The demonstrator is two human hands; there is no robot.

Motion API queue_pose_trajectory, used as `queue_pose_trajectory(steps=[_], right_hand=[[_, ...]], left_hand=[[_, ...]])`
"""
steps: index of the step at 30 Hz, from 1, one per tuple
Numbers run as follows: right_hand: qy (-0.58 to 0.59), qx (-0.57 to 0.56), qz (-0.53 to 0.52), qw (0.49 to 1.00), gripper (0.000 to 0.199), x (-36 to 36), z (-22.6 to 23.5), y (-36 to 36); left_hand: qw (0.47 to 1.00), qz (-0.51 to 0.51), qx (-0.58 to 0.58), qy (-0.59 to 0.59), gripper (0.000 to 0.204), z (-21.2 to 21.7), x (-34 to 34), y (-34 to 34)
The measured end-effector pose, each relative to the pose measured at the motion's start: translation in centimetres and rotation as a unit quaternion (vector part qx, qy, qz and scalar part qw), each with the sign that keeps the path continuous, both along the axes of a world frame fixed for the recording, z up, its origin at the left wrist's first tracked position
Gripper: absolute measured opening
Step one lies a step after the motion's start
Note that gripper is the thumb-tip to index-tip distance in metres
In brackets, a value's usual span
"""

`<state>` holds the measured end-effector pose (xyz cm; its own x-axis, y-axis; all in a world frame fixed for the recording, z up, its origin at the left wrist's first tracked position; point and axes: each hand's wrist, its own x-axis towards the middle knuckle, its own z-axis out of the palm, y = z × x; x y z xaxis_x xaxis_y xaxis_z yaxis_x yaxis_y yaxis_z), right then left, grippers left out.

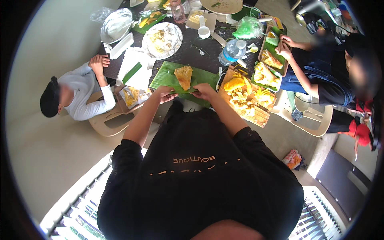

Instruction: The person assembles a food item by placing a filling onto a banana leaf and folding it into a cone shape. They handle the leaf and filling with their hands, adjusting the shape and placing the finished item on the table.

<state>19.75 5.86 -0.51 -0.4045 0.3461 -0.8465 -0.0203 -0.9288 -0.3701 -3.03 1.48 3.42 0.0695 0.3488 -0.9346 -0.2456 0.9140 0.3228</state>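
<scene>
Your left hand [164,94] and right hand [204,91] apart, each pinching the near edge of a broad green leaf [163,75], golden wedge-shaped pastry [183,78] on it, just beyond and between them

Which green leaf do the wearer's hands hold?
The broad leaf under the tan food wedge; left hand and right hand grip its near edge, touching no other leaf.

The dark counter [191,51] carries, about its middle, a round tray [232,5] at one o'clock; a clear bottle [230,55] at three; a wooden board [261,118] at four; a green leaf [164,74] at six; a patterned plate [176,33] at nine; a white bowl [107,33] at ten.
</scene>
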Motion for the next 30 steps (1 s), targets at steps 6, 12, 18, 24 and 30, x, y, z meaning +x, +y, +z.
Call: queue_pose_trajectory(steps=[6, 12, 18, 24, 30], right_hand=[[0.018, -0.021, 0.154, 0.988, 0.019, 2.7, 3.1, -1.3], [0.071, -0.006, 0.233, 0.970, 0.025, 6.8, 6.5, -2.2], [0.060, 0.081, 0.169, 0.980, 0.035, 7.3, 7.5, -2.1], [0.030, 0.149, 0.101, 0.983, 0.035, 5.5, 8.0, -1.2], [-0.036, 0.158, 0.056, 0.985, 0.035, 1.9, 6.8, -0.6]], left_hand=[[0.997, 0.035, -0.059, -0.029, 0.016, 3.3, 2.8, -3.4], [0.999, 0.042, -0.014, -0.026, 0.016, 8.1, 4.4, -6.5], [0.980, 0.136, 0.139, 0.035, 0.015, 9.1, -2.4, -5.6], [0.927, 0.214, 0.228, 0.209, 0.011, 8.0, -11.7, -3.6], [0.888, 0.236, 0.218, 0.328, 0.018, 1.6, -21.1, -0.8]])
